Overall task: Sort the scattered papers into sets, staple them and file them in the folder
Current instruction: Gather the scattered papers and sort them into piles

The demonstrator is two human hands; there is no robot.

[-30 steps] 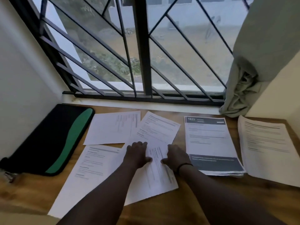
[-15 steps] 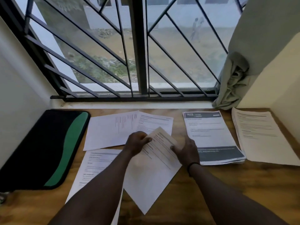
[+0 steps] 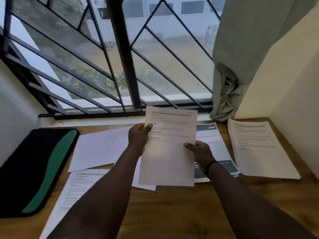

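I see, at the centre of the frame, a printed sheet (image 3: 170, 147) held up off the wooden table (image 3: 172, 209), its top edge reaching the window sill. The left hand (image 3: 139, 138) grips the sheet's left edge near the top, thumb curled over the front and the other fingers hidden behind the paper. The right hand (image 3: 200, 153), with a dark band at its wrist, pinches the right edge lower down, thumb on the front. At the left of the frame a black folder with a green stripe (image 3: 37, 171) lies closed on the table. Between it and the held sheet lie two loose pages: a blank-looking page (image 3: 101, 147) further back and a printed page (image 3: 76, 188) nearer me, partly under the left forearm. Right of the held sheet sits a stack with dark bands (image 3: 215, 145), and at the far right a thicker stack of printed pages (image 3: 259, 149). Across the upper frame runs a barred window (image 3: 120, 57), with a pale green curtain (image 3: 241, 57) bunched at the upper right.
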